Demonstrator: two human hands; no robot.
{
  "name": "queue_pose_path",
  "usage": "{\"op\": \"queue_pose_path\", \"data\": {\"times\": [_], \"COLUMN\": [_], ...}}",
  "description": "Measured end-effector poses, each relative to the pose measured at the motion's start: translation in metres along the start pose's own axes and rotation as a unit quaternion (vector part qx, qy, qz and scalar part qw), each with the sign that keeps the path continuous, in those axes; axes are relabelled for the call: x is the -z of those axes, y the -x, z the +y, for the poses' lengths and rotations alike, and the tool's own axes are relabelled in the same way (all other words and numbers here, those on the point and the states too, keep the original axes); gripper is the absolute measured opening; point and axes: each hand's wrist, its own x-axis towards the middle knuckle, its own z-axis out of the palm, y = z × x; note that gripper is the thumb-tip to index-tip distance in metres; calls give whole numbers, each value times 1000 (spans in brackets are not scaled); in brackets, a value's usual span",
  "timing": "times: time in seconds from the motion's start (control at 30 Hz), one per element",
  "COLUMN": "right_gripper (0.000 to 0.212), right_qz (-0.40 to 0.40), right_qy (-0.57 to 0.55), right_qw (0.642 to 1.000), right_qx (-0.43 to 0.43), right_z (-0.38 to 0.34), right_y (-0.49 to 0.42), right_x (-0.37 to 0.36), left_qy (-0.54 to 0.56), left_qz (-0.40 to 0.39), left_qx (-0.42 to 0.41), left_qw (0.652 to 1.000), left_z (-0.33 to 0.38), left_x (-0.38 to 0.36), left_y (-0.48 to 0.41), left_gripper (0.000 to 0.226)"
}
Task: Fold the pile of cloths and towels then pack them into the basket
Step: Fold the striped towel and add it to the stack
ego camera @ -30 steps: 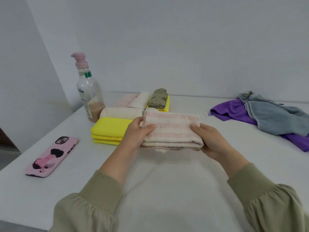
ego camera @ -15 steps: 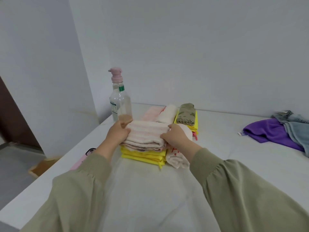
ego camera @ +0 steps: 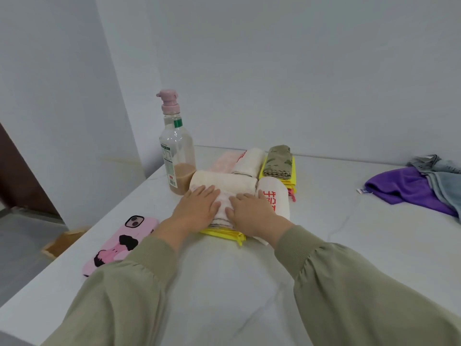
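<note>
The folded pale pink striped towel [ego camera: 223, 196] sits on top of a stack of folded bright yellow cloths [ego camera: 224, 234], left of the middle of the white bench [ego camera: 336, 245]. Both your hands lie flat on it. Your left hand [ego camera: 197, 208] covers its left part and your right hand [ego camera: 252, 213] its right part, fingers straight and pointing away from you. Each grip is released, so you press the towel and do not hold it. Touching it at the back is a folded cream towel [ego camera: 224, 179]. Just beside your right hand lies a rolled white towel with red printed characters [ego camera: 280, 189]. Behind these lie a folded light pink towel [ego camera: 224, 162], another white towel with red print [ego camera: 249, 161] and an olive patterned cloth [ego camera: 278, 161], which rests on a second yellow stack [ego camera: 293, 173]. A tall clear pump bottle with a pink top and some brown liquid [ego camera: 177, 156] stands upright just beside the stack's far left corner. A phone in a pink case with black cartoon shapes [ego camera: 119, 245] lies flat near your left sleeve [ego camera: 129, 290], close to the bench's left edge. Well apart on the right, an unfolded purple cloth [ego camera: 404, 187] lies crumpled with a grey-blue cloth [ego camera: 446, 183] partly over it.
</note>
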Motion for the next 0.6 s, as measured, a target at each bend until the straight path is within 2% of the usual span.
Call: {"op": "queue_pose_path", "data": {"times": [0.1, 0.17, 0.3, 0.47, 0.6], "right_gripper": [46, 46, 40, 40, 41], "right_qz": [20, 74, 181, 208, 191], "right_qy": [-77, -118, -119, -125, -139], "right_qw": [997, 990, 971, 945, 924], "right_qx": [3, -24, -104, -217, -302], "right_z": [7, 19, 65, 128, 171], "right_y": [7, 16, 40, 86, 128], "right_x": [11, 16, 16, -3, -35], "left_qy": [38, 80, 135, 150, 177], "left_qz": [19, 60, 134, 149, 112], "left_qx": [2, -14, -75, -129, -137], "left_qw": [999, 995, 979, 969, 968], "left_z": [3, 13, 64, 145, 220], "left_x": [10, 18, 31, 30, 14], "left_y": [0, 0, -7, -29, -36], "left_gripper": [48, 46, 43, 41, 45]}}
